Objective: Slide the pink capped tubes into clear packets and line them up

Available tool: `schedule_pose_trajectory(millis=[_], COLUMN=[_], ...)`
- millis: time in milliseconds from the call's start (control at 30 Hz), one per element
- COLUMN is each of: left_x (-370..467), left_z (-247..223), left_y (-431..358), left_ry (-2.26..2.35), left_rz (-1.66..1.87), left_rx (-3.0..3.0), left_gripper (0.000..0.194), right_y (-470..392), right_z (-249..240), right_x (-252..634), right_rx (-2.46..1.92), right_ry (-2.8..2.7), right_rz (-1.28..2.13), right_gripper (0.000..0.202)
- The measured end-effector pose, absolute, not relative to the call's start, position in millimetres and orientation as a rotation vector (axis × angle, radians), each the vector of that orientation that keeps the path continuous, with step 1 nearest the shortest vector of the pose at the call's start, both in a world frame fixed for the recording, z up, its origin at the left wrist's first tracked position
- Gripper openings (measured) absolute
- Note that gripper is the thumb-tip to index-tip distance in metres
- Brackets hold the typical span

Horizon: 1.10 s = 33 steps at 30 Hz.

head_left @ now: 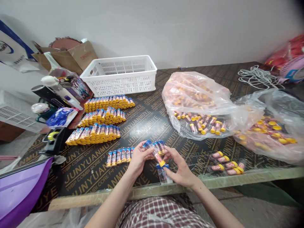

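Note:
My left hand (140,158) pinches a small printed tube (156,154) with a yellow cap at its lower end and a blue top. The tube is tilted over the near edge of the table. Just right of it, my right hand (178,166) has thumb and index finger apart, with no object visible between them. Below the tube lie flat transparent sleeves with blue ends (163,175), close to my right thumb. A row of similar tubes (120,156) runs behind my hands, partly hidden by them.
Three stacked blocks of tubes (95,134) stand at left, before a white crate (121,80). Plastic bags (199,98) of yellow-capped tubes fill the right side. Several loose tubes (228,164) lie at the near right edge. A tape dispenser (54,139) and purple dustpan-like object (23,190) sit left.

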State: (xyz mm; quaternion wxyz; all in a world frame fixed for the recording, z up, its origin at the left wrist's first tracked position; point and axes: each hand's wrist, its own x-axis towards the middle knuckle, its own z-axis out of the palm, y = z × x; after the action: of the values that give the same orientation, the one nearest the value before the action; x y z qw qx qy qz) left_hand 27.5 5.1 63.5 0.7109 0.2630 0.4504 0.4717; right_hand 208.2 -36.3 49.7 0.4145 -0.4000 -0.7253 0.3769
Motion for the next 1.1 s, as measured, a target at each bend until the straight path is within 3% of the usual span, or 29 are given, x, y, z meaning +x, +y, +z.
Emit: schedule_pose_trajectory(millis=[233,600,1100], left_x=[37.2,44.8,43.2], left_z=[63.6,65.8,65.7], left_y=[-9.0,-17.8,-19.2], left_ry=[0.939,0.906,0.912], left_rz=[0.846,0.749,0.759], left_rx=[0.667,0.657,0.647], left_gripper=[0.032,0.034,0.034], right_y=[-27.8,-33.6,-34.8], right_z=[47.6,44.3,43.0], right_x=[206.0,208.0,202.7], right_rx=[-1.031,-0.943,-0.895], right_ry=[-1.867,-1.807,-1.699], right_rz=[0.666,1.006,1.057], right_gripper=[0.085,0.091,0.089])
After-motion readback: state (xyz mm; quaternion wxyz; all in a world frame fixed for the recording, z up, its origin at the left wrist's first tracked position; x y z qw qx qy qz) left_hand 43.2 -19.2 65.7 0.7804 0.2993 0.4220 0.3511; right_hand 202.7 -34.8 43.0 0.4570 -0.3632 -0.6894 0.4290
